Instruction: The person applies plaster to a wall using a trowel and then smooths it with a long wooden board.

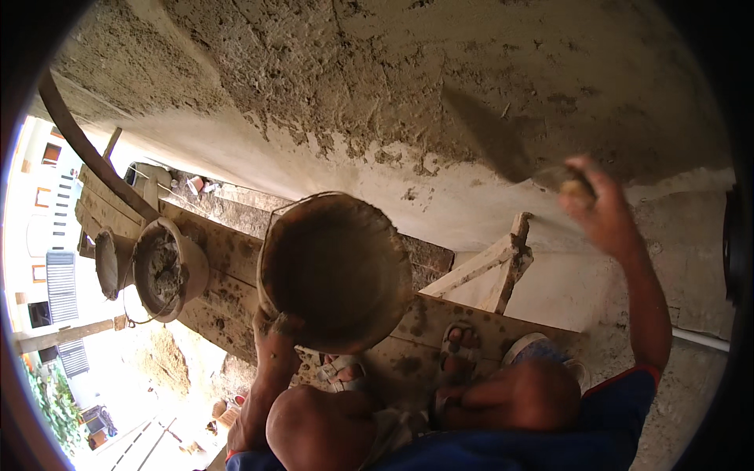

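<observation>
My left hand [275, 337] grips the lower left edge of a round, mortar-coated bucket [334, 267], held tilted toward me with its dark inside showing. My right hand [597, 204] is raised at the right, closed on the handle of a trowel [495, 141]. The trowel's blade, slightly blurred, lies against or just in front of the plastered wall [369, 63], whose surface is rough and patchy with wet mortar. I cannot tell whether the blade touches it.
I squat on a spattered plank platform [224, 259] with two mortar buckets [188, 267] at the left. A curved pole [94, 149] rises there, beside a drop to bright ground below. A wooden brace [491, 259] stands at right, near a white pipe [699, 341].
</observation>
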The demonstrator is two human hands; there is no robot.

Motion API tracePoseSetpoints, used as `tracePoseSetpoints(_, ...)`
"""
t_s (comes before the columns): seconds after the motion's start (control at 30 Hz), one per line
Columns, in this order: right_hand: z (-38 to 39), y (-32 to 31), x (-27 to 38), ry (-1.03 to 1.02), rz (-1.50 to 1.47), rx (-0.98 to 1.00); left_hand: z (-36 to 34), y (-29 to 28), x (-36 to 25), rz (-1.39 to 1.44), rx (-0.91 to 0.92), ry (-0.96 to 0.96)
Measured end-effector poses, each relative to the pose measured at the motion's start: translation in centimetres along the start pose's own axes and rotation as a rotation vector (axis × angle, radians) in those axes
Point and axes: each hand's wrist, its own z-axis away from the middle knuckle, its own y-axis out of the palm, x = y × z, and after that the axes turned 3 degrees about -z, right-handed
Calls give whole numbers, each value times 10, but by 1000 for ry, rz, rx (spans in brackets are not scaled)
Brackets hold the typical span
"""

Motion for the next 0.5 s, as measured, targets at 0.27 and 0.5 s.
tracePoseSetpoints(0.27,19,105,39,-353,650,310,-14,52,-13,6,220,61)
tracePoseSetpoints(0.5,45,141,3,-45,219,776,-26,72,-4,-193,391,117)
